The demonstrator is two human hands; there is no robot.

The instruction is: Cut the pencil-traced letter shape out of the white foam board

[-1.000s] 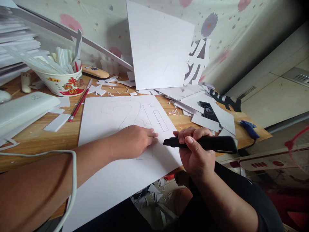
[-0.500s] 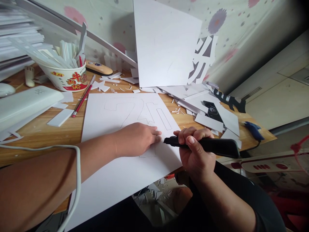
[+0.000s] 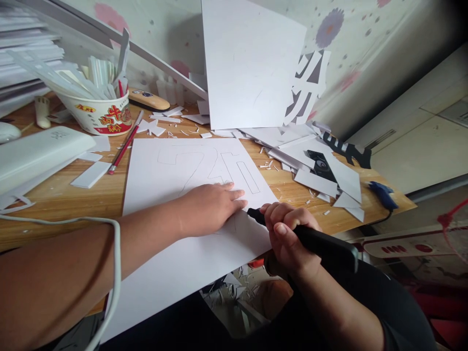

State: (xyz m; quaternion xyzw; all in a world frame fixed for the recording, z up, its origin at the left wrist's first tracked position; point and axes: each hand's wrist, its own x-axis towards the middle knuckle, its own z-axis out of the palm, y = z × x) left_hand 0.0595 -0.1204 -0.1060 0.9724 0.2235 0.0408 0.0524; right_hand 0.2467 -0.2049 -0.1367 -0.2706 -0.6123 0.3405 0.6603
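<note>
A large white foam board (image 3: 157, 278) with pencilled outlines lies in front of me and overhangs the front edge of the table. My left hand (image 3: 210, 207) rests flat on it, fingers spread and pointing right, covering part of the drawn lines. In my right hand (image 3: 290, 234) is a black utility knife (image 3: 325, 246), gripped around its handle. Its tip points left, just beyond my left fingertips and close to the board; whether it touches I cannot tell.
White offcuts (image 3: 316, 181) pile up at the right, near a blue glue gun (image 3: 382, 194). A paper bowl of strips (image 3: 106, 117) and a red pencil (image 3: 126, 146) are at the left. Behind stands an upright white board (image 3: 252, 68). A white cable (image 3: 117, 263) crosses my left forearm.
My left fingers have spread wider apart. The knife has tilted, its rear end dropping lower while the tip stays near the same spot. My right hand has shifted slightly left.
</note>
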